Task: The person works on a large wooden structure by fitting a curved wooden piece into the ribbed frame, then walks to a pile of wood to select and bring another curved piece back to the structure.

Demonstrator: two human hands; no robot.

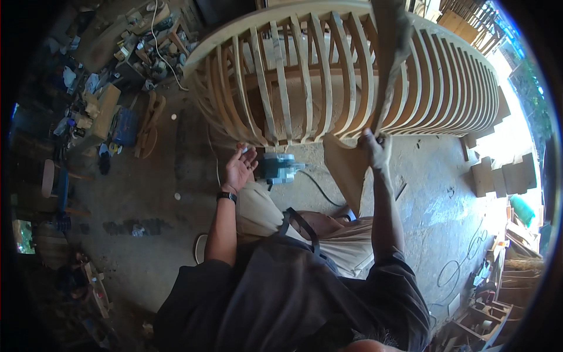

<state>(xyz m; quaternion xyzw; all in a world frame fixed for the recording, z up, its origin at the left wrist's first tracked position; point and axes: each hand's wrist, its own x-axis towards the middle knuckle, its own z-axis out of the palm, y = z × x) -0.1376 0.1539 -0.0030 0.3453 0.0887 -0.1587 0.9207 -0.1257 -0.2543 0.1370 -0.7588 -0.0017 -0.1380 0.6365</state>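
My right hand is closed around the lower end of a long, curved wooden piece, which rises in front of the slatted wooden frame. Just left of that hand, a broad pale wooden board slants down toward my legs. My left hand is palm up with fingers apart and slightly bent, close to the frame's lower edge. A small pale spot shows by its fingertips; I cannot make out what it is. Beside this hand, a grey-blue power tool rests low by the frame, a dark cord behind it.
Wooden blocks are stacked on the right. A wooden crate, a blue container and cluttered tools line the left. Loops of thin cable lie on the concrete floor. Wood scraps sit at lower right.
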